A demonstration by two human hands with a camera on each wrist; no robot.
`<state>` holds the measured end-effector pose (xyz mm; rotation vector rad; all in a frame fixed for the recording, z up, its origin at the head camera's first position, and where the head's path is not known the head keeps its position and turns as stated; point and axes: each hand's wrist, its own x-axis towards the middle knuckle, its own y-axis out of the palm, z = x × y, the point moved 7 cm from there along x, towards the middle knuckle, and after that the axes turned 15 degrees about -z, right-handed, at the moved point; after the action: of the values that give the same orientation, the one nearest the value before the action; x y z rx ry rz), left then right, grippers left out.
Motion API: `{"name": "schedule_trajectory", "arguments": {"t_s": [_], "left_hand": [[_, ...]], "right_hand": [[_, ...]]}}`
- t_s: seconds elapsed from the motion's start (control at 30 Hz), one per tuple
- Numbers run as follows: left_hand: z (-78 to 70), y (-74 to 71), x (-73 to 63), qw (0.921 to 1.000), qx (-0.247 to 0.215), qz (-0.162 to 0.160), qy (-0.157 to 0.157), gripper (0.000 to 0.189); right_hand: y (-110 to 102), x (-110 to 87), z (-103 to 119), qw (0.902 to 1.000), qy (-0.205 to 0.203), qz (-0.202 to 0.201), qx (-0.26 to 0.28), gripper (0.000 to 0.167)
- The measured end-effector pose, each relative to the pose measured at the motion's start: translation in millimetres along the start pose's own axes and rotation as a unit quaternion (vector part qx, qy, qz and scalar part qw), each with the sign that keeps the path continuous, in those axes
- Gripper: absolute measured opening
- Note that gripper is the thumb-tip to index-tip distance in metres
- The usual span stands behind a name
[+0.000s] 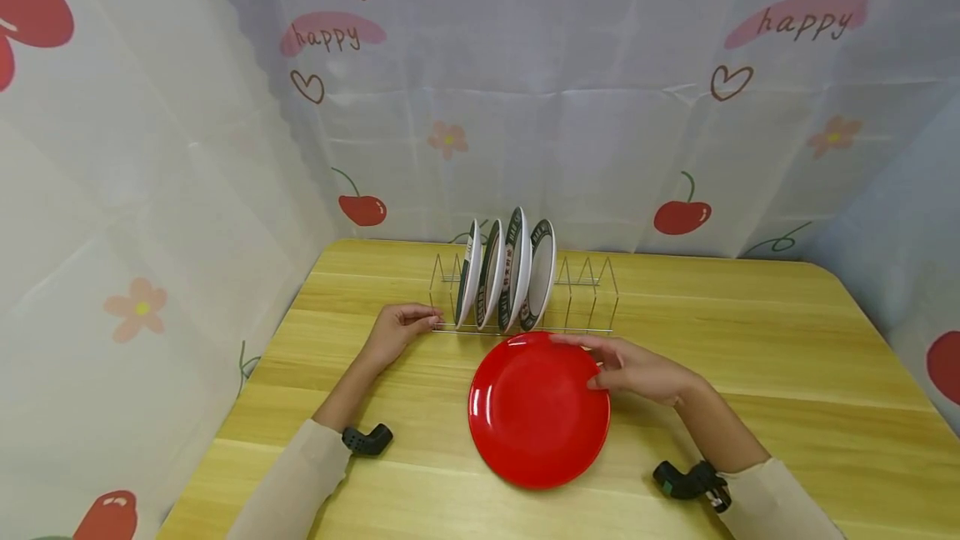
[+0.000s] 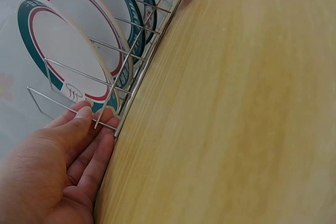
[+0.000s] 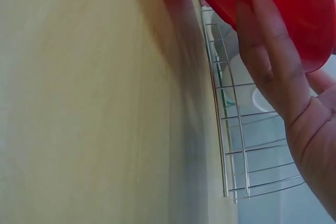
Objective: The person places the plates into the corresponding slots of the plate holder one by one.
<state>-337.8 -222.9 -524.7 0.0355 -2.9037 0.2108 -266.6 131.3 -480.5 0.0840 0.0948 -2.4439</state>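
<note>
A wire plate rack (image 1: pixel 577 330) stands toward the back of the table, with several white plates upright in its slots. The leftmost plate (image 2: pixel 63 51) shows a green rim band and a thin red ring. My left hand (image 1: pixel 397 333) pinches the wire at the rack's left front corner between thumb and fingers. In front of the rack, my right hand (image 1: pixel 637 369) holds a red plate (image 1: pixel 536 415) by its right edge, thumb on the upper face. From the right wrist view, fingers (image 3: pixel 278 40) lie against the underside of the plate, which is raised off the table.
To the right of the white plates, the rack has bare wire dividers (image 1: pixel 592 294). Under everything is a wooden table (image 1: pixel 712 323). A printed curtain (image 1: pixel 570 132) hangs right behind its back edge, with another on the left.
</note>
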Motion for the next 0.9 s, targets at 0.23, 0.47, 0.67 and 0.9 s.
{"name": "schedule_trajectory", "arguments": {"t_s": [0.23, 0.47, 0.67, 0.9], "left_hand": [[-0.8, 0.0, -0.1, 1.0, 0.009, 0.0, 0.003, 0.021], [-1.2, 0.0, -0.4, 0.9999, 0.002, -0.001, -0.012, 0.022], [-0.3, 0.2, 0.2, 0.9999, -0.006, 0.0, -0.016, 0.022], [-0.6, -0.3, -0.1, 1.0, 0.0, -0.002, -0.004, 0.022]], "right_hand": [[2.3, -3.9, 6.4, 0.9991, -0.003, 0.016, 0.04, 0.069], [-1.8, -8.6, 14.8, 0.9994, -0.006, 0.005, 0.033, 0.065], [-5.0, -15.0, 26.2, 0.9988, -0.028, 0.013, 0.039, 0.064], [-10.6, -21.5, 43.3, 0.9971, -0.05, 0.006, 0.058, 0.065]]}}
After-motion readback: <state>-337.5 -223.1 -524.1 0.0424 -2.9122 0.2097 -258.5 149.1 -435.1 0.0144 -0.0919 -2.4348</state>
